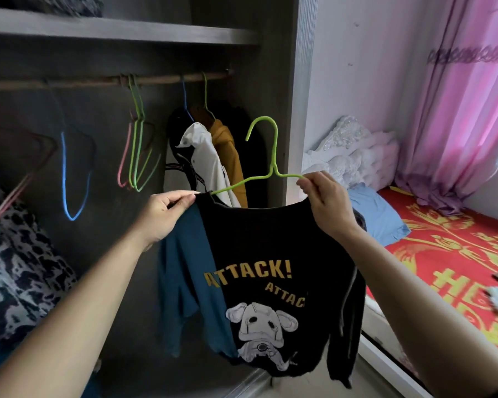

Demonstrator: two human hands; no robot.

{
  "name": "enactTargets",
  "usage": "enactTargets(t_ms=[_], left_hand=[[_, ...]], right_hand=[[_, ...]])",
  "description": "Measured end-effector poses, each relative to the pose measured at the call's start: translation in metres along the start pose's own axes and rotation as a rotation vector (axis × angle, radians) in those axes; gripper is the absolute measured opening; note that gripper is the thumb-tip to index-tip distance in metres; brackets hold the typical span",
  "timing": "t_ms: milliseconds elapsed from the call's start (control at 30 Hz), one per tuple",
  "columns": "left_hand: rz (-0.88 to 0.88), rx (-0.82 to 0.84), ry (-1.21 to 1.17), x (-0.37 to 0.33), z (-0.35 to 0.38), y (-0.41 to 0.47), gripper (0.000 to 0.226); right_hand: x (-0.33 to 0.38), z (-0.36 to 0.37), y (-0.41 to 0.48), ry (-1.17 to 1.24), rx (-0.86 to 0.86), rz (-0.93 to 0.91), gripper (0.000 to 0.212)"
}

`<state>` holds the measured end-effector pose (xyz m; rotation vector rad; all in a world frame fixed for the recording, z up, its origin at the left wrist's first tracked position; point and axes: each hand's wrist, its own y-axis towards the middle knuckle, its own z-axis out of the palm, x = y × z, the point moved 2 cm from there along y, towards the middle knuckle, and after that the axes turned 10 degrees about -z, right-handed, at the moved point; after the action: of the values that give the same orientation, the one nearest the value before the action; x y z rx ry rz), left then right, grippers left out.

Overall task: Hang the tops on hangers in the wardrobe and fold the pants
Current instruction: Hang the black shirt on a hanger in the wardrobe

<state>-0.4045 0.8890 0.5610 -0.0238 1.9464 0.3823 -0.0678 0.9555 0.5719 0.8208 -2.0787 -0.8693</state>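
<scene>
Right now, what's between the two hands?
In the head view, the green hanger and the neckline of the black top span from the left hand to the right hand.

Just right of where my right hand grips, a blue pillow lies on a red bed cover. Above it are white pillows, I think. A pink curtain hangs further right. Far left of the grip is black-and-white patterned fabric.

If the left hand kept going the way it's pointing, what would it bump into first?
Likely the arm of the green hanger, poking out of the black top just past the left hand. Behind that hangs a white top; depth is unclear.
</scene>
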Motion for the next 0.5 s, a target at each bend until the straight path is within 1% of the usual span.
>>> enactTargets(t_ms=[33,67,133,200,333,400,467,500], left_hand=[[0.005,0.015,0.004,-0.004,-0.001,0.003,0.023],[0.007,0.026,0.027,-0.008,-0.002,0.006,0.020],[0.002,0.031,0.095,-0.012,-0.002,0.010,0.011],[0.013,-0.003,0.116,-0.009,0.001,0.010,0.011],[0.056,-0.145,-0.023,-0.016,0.004,0.015,0.009],[0.089,-0.173,-0.042,-0.028,0.003,0.020,0.012],[0.124,-0.169,-0.028,-0.039,0.005,0.023,0.011],[0.139,-0.165,-0.028,-0.044,0.006,0.023,0.009]], right_hand=[[0.001,-0.003,0.004,0.007,-0.010,0.000,0.026],[0.003,-0.005,0.009,0.010,0.015,-0.005,0.027],[0.005,-0.005,0.015,0.009,0.108,-0.015,0.027],[0.006,-0.006,0.013,0.009,0.155,-0.029,0.026],[0.006,-0.017,0.014,-0.069,0.189,-0.131,0.028],[0.007,-0.018,0.016,-0.148,0.282,-0.187,0.028],[0.008,-0.015,0.016,-0.197,0.386,-0.201,0.028],[0.009,-0.013,0.015,-0.207,0.403,-0.202,0.028]])
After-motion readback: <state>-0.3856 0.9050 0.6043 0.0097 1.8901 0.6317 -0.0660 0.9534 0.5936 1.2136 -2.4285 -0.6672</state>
